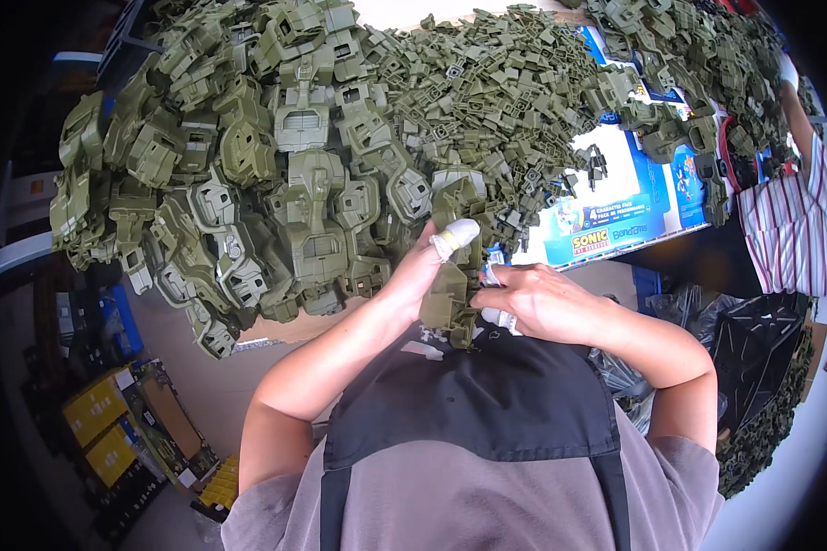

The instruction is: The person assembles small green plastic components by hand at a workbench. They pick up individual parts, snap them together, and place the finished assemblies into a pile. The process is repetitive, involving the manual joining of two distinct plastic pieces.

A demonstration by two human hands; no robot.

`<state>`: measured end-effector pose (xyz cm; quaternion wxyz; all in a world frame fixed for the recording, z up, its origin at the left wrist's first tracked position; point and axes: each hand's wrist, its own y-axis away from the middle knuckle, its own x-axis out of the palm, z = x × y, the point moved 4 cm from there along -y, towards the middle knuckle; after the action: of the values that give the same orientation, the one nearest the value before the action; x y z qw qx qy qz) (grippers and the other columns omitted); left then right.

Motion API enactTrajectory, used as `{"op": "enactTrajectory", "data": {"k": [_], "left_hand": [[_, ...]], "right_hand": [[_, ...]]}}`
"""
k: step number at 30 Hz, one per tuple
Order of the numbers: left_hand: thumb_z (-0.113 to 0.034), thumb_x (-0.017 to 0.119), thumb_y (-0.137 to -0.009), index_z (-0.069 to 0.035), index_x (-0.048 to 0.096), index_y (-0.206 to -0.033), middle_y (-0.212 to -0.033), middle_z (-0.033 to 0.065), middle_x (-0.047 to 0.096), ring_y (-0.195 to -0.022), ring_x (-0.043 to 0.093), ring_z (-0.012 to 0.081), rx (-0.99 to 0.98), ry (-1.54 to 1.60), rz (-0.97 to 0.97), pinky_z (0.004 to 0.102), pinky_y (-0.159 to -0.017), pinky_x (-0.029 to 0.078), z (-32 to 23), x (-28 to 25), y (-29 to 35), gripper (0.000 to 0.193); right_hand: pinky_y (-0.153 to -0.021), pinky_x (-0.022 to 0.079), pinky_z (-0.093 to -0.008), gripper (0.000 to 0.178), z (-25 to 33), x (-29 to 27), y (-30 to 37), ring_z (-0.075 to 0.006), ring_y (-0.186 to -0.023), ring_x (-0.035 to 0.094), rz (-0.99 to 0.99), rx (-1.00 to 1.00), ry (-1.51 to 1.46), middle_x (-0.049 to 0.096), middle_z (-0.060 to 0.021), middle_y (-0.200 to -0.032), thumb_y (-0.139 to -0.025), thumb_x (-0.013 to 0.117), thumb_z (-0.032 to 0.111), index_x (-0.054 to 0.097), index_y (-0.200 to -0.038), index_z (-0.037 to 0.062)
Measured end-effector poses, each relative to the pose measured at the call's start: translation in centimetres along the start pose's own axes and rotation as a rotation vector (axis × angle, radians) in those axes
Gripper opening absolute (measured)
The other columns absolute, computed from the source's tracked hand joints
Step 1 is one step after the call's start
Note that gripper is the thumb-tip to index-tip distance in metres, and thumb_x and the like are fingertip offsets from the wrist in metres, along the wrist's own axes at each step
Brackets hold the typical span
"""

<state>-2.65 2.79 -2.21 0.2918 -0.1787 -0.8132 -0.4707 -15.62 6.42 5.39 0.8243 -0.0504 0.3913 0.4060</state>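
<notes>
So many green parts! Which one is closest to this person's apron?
The green part between the left hand and right hand, right by the apron; the others lie farther off, mostly heaped.

1 fisheye cam, head-worn, looks steeply down & fwd from near, over the black fabric apron [469, 395] toward the olive-green moulded plastic parts [317, 188].

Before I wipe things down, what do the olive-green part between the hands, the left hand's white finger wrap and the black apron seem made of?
Olive-green part: likely hard molded plastic, satin, judging by its uniform color and crisp edges.
White finger wrap: matte, wrinkled; perhaps tape or thin cloth, unclear which.
Black apron: probably fabric, mostly matte; it drapes softly.
</notes>
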Motion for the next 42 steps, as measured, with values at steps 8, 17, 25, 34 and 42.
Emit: {"op": "enactTrajectory", "data": {"k": [8,17,25,34,42], "left_hand": [[-0.026,0.061,-0.087,-0.013,0.050,-0.119,-0.105,0.0058,0.060,-0.088,0.063,0.0185,-0.069,0.014,-0.184,0.0348,-0.071,0.056,1.4,0.1,1.6,0.036],[-0.050,0.024,-0.096,-0.005,0.043,-0.118,-0.092,0.0177,0.062,-0.088,0.063,0.0288,0.537,0.057,-0.111,0.0408,-0.077,0.054,-4.5,-5.1,4.1,0.053],[-0.050,0.029,-0.095,-0.009,0.036,-0.130,-0.114,0.0147,0.056,-0.102,0.059,0.0294,0.789,-0.006,-0.209,0.0431,-0.082,0.052,-8.7,-7.3,7.2,0.054],[-0.025,0.066,-0.083,-0.016,0.020,-0.139,-0.123,0.0068,0.046,-0.105,0.051,0.0179,0.885,-0.078,-0.310,0.0294,-0.086,0.044,-6.0,-5.7,4.0,0.073],[0.000,0.067,-0.076,-0.012,0.023,-0.135,-0.123,0.0099,0.046,-0.108,0.052,0.0198,0.941,-0.308,-0.287,0.0326,-0.087,0.048,-5.7,-3.2,3.5,0.075]], "right_hand": [[-0.066,0.049,-0.0430,0.031,-0.2,1.9,0.3,-0.0325,-0.074,0.060,-0.017,-0.106,-0.070,0.054,-0.0146,-0.083,-0.067,0.057,0.002,0.059,-0.097,0.0062],[-0.078,0.051,-0.0354,0.036,-6.3,-3.4,-4.1,-0.0284,-0.084,0.063,-0.564,0.086,-0.374,0.063,-0.0121,-0.093,-0.072,0.066,0.009,0.062,-0.107,0.0102],[-0.103,0.032,-0.0471,0.086,-6.0,3.8,-14.1,-0.0425,-0.109,0.046,-0.592,0.304,0.127,0.046,-0.0268,-0.115,-0.068,0.071,0.026,0.026,-0.140,0.0153],[-0.105,0.028,-0.0356,0.080,-2.3,1.0,-8.2,-0.0219,-0.132,0.030,-0.577,-0.193,-0.929,0.023,-0.0110,-0.147,-0.081,0.061,0.026,0.016,-0.144,0.0037],[-0.107,0.025,-0.0363,0.074,-0.5,0.5,-5.0,-0.0314,-0.136,0.022,-0.413,-0.002,-0.528,0.024,-0.0198,-0.146,-0.086,0.058,0.024,0.015,-0.145,0.0119]]}}
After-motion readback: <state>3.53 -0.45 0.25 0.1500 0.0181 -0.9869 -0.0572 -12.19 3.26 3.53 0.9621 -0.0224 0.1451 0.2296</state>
